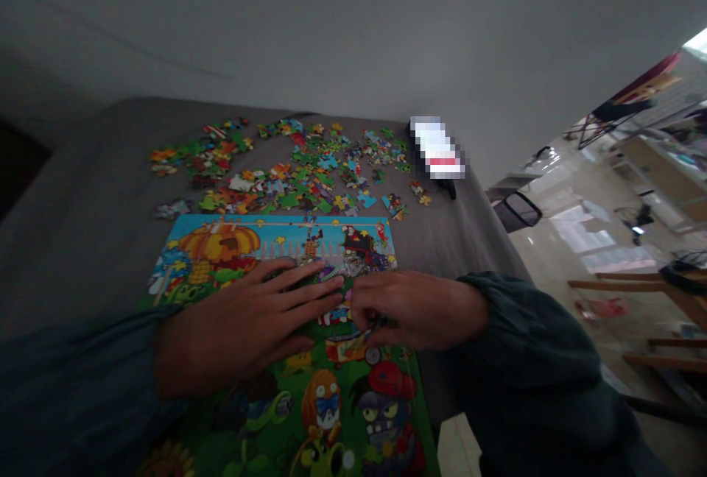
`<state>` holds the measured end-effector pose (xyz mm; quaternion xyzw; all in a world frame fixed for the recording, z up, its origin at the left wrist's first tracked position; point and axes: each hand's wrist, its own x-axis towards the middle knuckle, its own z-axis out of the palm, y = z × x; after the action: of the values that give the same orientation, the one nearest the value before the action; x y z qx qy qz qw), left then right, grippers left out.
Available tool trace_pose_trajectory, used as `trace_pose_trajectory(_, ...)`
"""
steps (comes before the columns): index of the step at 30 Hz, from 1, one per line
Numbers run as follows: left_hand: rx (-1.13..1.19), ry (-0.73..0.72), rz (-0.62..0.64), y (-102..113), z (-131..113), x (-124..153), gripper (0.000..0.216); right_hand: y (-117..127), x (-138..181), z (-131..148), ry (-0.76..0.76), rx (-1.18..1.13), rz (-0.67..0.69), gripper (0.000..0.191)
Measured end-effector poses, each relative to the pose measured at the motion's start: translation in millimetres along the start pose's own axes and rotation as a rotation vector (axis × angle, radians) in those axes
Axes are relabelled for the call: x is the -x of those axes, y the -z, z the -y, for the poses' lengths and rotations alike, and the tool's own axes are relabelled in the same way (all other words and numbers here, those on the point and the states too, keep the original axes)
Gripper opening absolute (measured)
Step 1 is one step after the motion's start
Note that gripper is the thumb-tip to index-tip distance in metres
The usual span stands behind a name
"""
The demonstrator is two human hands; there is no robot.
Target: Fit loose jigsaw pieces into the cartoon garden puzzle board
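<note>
A colourful cartoon jigsaw puzzle [325, 403] with a blue top border lies on the grey cloth in front of me. My left hand [259, 315] rests flat on its upper middle, fingers stretched out towards the right and holding nothing. Just right of those fingertips, my right hand [403, 308] is closed, with thumb and curled fingers pinched over a small puzzle piece [378, 321] at the puzzle's right side. Most of that piece is hidden by the fingers. Beyond the top border, several loose puzzle pieces [298, 182] are spread in a heap.
A phone [437, 147] with a blurred screen lies at the back right, next to the pale wall [331, 35]. The grey cloth [458, 234] drops off at the right edge. Past it are a tiled floor and wooden furniture [618, 282].
</note>
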<state>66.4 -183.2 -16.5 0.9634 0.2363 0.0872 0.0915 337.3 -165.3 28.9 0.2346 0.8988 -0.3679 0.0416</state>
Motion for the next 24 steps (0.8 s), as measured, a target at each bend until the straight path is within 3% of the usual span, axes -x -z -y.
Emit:
trace_pose_trajectory(4,-0.012,-0.003,0.009,-1,0,1,0.055,6,1,-3,0.036,-0.124,-0.057,0.011)
trace_pose_trajectory(8,-0.034,-0.008,-0.005,-1,0,1,0.054,11,1,-6,0.123,-0.15,-0.198,0.026)
trace_pose_trajectory(15,-0.095,-0.048,-0.02,-1,-2,0,0.049,-2,-6,-17,0.054,-0.225,-0.197,0.059)
trace_pose_trajectory(24,-0.108,-0.053,-0.071,1,-3,-1,0.046,-12,-14,-20,0.086,-0.119,-0.331,0.048)
